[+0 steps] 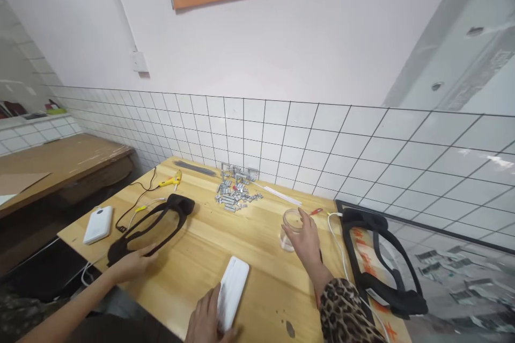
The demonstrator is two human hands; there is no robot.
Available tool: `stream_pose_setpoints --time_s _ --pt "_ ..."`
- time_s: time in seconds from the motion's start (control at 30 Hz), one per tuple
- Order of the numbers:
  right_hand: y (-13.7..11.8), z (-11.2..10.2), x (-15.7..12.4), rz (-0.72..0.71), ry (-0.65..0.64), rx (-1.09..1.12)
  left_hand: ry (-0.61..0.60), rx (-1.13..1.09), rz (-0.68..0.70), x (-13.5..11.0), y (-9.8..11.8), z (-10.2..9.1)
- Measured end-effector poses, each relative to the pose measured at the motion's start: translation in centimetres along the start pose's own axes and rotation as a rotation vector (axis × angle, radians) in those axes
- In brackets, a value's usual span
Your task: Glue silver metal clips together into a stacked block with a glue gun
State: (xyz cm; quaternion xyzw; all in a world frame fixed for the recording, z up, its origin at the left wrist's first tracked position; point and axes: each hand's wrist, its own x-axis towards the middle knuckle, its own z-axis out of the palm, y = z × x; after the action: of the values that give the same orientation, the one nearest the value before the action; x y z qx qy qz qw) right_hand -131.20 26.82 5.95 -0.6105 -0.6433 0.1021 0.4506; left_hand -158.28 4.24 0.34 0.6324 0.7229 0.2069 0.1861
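My right hand [306,241], in a leopard-print sleeve, curls round the near side of a clear cup [287,238] standing upright on the table. Its thumb is on the cup's left side and its fingers reach the rim. At the bottom edge, my left hand [207,316] grips the near end of a white power bank [234,284], which is tilted slightly off the tabletop or lies on it; I cannot tell which. Beyond both hands, a pile of small grey metal pieces [231,195] lies near the wall.
Another person's hand [134,265] touches a black headset [161,227] at left, near a second power bank [98,224] and a yellow glue gun [171,179]. White sticks [281,195] and a red-handled tool [316,211] lie behind the cup. Another black headset [386,262] is at right.
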Motion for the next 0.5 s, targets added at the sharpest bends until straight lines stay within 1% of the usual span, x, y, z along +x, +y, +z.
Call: stream_pose_setpoints --time_s 0.03,0.1,0.23,0.3,0.37,0.43,0.5 --pt "0.2 0.2 0.3 -0.006 0.002 0.007 0.015 0.020 -0.002 0.6 0.0 0.9" --pt "0.5 0.3 0.6 -0.011 0.002 0.018 0.073 0.032 -0.006 1.7 0.1 2.0" --pt "0.7 0.4 0.7 0.000 -0.020 0.041 0.200 0.032 -0.011 3.0 0.4 2.8" --pt "0.7 0.4 0.6 0.003 -0.038 0.057 0.231 0.041 -0.015 3.7 0.6 2.6" --pt "0.7 0.3 0.3 0.008 -0.051 0.073 0.235 0.045 -0.014 4.6 0.8 1.9" --pt "0.8 0.1 -0.2 0.018 -0.055 0.088 0.204 0.043 -0.017 5.8 0.8 1.0" --pt "1.0 -0.2 -0.7 0.033 -0.047 0.104 0.176 0.038 -0.051 7.2 0.6 0.0"
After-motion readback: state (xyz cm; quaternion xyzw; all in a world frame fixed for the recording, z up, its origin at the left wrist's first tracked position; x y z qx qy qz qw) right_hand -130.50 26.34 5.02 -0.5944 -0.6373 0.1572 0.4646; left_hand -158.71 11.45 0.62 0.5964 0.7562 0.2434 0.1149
